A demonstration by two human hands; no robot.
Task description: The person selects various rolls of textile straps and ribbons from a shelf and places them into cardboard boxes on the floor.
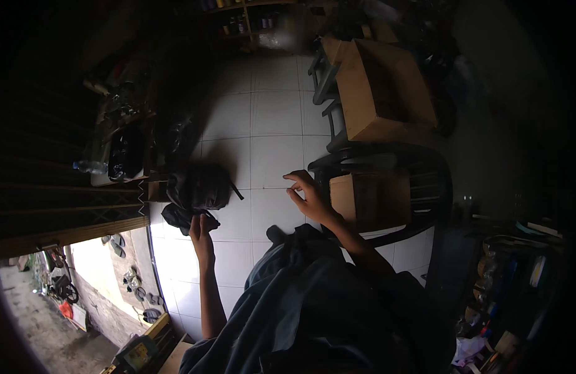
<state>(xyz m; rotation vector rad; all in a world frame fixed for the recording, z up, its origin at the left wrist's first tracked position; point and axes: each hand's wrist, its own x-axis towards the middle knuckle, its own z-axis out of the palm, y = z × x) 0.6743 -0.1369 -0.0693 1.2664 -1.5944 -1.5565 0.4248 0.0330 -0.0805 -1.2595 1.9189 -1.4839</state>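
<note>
My left hand (202, 227) is over the floor at the left, its fingers curled together. Right behind it lies a crumpled black item (176, 216), perhaps cloth or a small bag; whether the fingers grip part of it is hidden. Just beyond sits a dark bag (204, 187) with a strap trailing to the right. My right hand (308, 196) hovers over the tiles, thumb and forefinger apart, nothing visible between them. It is nearest to a dark plastic armchair (442, 193), whose seat carries a cardboard box (378, 202).
A larger cardboard box (388, 93) rests on dark stools (338, 128) beyond the armchair. At the left, a cluttered table (107, 177) bears a clear plastic bottle (88, 167). An opening at lower left shows footwear (152, 315) and a bicycle (65, 290). Shelves (247, 25) stand at the far end.
</note>
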